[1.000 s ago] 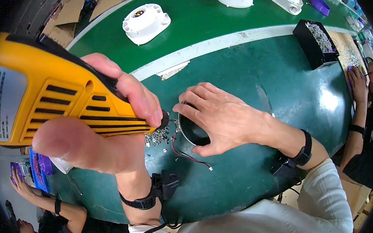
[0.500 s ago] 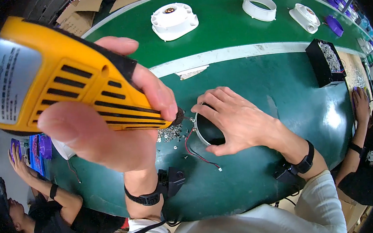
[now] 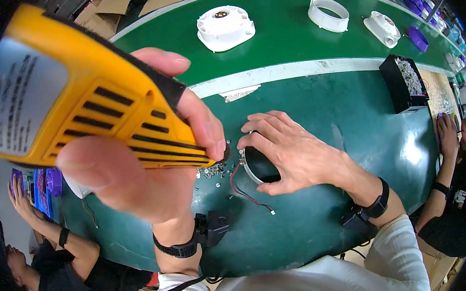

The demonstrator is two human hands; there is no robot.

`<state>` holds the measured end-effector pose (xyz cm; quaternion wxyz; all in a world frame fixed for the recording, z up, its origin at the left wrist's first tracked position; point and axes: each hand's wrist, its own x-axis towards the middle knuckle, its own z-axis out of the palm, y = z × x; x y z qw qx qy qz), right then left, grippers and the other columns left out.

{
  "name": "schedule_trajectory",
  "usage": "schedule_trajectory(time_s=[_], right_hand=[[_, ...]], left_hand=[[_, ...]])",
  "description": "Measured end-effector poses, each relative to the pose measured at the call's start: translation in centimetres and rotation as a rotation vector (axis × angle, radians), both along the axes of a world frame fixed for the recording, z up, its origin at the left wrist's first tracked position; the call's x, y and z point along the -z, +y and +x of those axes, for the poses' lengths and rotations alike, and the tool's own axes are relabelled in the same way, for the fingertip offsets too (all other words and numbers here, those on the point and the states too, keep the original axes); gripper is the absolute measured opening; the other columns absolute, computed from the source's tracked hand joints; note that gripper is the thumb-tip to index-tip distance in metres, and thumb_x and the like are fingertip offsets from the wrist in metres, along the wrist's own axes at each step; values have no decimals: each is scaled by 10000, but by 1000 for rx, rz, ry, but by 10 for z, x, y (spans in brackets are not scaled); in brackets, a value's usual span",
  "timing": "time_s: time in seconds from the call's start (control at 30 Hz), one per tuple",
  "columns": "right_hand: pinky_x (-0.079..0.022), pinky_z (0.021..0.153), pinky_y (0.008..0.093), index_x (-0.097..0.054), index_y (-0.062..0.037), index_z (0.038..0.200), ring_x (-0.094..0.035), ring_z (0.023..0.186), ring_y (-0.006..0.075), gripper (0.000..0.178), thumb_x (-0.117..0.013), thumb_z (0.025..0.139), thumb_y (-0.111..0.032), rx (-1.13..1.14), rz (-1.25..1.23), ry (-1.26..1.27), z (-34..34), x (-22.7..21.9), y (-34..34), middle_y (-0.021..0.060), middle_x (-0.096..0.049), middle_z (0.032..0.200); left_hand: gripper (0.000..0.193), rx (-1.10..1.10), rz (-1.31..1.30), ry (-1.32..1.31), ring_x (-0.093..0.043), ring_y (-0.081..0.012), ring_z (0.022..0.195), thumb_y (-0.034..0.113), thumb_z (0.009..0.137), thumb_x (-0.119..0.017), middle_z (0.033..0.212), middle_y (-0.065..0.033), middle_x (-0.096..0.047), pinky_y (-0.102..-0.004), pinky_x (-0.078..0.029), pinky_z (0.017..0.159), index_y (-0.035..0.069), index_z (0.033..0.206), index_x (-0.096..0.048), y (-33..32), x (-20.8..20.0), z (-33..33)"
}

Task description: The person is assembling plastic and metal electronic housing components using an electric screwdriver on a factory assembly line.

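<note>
My left hand (image 3: 142, 180) is wrapped round a yellow electric screwdriver (image 3: 107, 114) with black vent slots, held up close to the camera. Its dark nose points right, toward the wired edge of a round part; the bit itself is hard to make out. That part, a black disc with a pale rim (image 3: 261, 165), lies on the green table under my right hand (image 3: 308, 156), whose fingers and thumb grip it from both sides. Red and black wires (image 3: 241, 191) trail from its left edge to a small white plug. Loose screws (image 3: 212, 172) are scattered beside it, partly behind my left hand.
Beyond a white rail runs a green belt (image 3: 279, 32) carrying a white housing (image 3: 226, 28), a white ring (image 3: 328, 15), another housing (image 3: 382, 28) and a purple ring (image 3: 417, 39). A black bin of screws (image 3: 403, 83) stands right. People work at both sides.
The screwdriver has shifted a little to the right and its nose sits slightly lower. My right hand keeps its grip on the round part, nearly still.
</note>
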<state>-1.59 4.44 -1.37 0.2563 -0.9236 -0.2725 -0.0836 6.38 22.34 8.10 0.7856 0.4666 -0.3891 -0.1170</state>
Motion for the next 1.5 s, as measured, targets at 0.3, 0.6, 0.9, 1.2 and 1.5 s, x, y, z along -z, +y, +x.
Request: schedule_trajectory(time_s=[0.3, 0.6, 0.9, 1.2, 1.5], right_hand=[[-297, 1006, 460, -493, -68, 1123, -407, 1171, 343, 609, -670, 641, -395, -4, 11, -7, 0, 4, 0, 182, -466, 1145], [-297, 1006, 459, -501, -57, 1085, -412, 1160, 340, 586, -658, 645, -410, 3, 45, -14, 0, 7, 0, 179, -466, 1135], [-299, 999, 452, -505, -53, 1093, -419, 1141, 332, 601, -661, 637, -412, -5, 22, -30, -1, 8, -2, 176, -470, 1115], [-267, 1034, 462, -500, -71, 1128, -370, 1210, 335, 618, -673, 643, -413, -12, -9, 24, -1, 5, -3, 171, -439, 1207], [-183, 1077, 525, -508, -93, 1113, -314, 1280, 362, 618, -697, 649, -456, -49, 22, 33, -1, 4, -4, 182, -435, 1264]], left_hand=[[911, -169, 175, 12, -469, -209, 423, 775, 762, -355, 600, -129, -529, -309, -418, 409, -49, 1150, -366, -16, 0, -19], [911, -97, 91, 299, -483, -215, 418, 777, 740, -403, 600, -146, -538, -317, -418, 396, -59, 1102, -376, -24, 5, -24], [851, 11, 96, 76, -488, -190, 423, 767, 729, -448, 581, -121, -514, -278, -406, 378, -28, 1029, -414, -19, 15, -16], [851, -121, -21, 23, -484, -203, 475, 747, 771, -401, 612, -109, -496, -301, -402, 404, 0, 1180, -391, -8, 5, -15], [834, -48, -9, 8, -476, -193, 466, 731, 794, -380, 601, -104, -492, -296, -404, 406, -16, 1163, -391, -5, 0, -10]])
